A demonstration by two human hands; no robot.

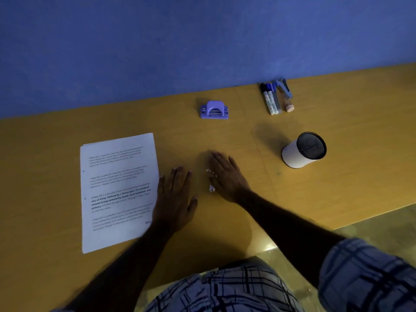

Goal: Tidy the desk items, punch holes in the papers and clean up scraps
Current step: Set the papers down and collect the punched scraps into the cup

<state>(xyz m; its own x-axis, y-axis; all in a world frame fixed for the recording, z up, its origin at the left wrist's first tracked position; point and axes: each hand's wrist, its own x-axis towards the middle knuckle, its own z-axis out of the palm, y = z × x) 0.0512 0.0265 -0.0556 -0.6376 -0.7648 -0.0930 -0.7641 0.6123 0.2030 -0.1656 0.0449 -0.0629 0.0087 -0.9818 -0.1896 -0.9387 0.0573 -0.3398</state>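
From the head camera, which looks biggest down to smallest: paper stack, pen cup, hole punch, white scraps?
1. paper stack
2. pen cup
3. hole punch
4. scraps
The punch lies farther off, so its gap to the cup is unsure.

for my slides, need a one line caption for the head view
On the desk, left hand and right hand lie flat with scraps between them, papers alongside.
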